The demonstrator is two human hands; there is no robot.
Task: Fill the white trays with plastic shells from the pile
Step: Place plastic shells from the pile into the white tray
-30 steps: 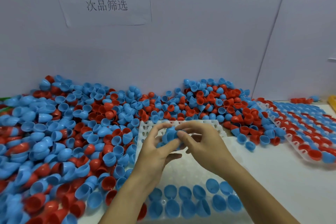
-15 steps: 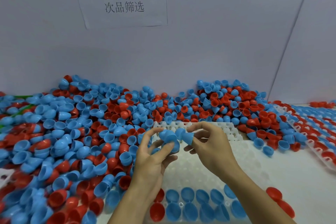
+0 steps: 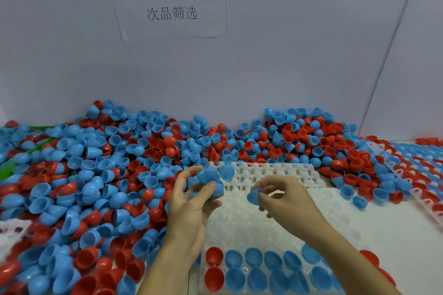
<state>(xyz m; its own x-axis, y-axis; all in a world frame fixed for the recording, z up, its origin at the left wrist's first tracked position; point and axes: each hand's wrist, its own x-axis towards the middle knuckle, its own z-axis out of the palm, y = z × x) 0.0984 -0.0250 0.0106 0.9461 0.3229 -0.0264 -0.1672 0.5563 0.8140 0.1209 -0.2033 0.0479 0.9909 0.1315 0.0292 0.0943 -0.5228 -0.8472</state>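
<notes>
Blue plastic shell (image 3: 253, 196) pinched in right hand (image 3: 284, 201), dome pointing left, above white tray (image 3: 275, 227); left hand (image 3: 191, 201) clutching blue shells (image 3: 211, 178).

White tray (image 3: 275, 223): flat under both hands, two nearest rows filled with blue shells plus two red shells (image 3: 214, 268) at the left end, cells under and beyond the grips still bare. Left hand (image 3: 191, 201) grips a cluster of blue shells (image 3: 211, 178); right hand (image 3: 282, 199) pinches a single blue shell (image 3: 253, 196), just right of and lower than that cluster, apart from it. Pile (image 3: 100, 175) of loose red and blue shells lies left of the left-hand grip and wraps behind the tray's far edge.
</notes>
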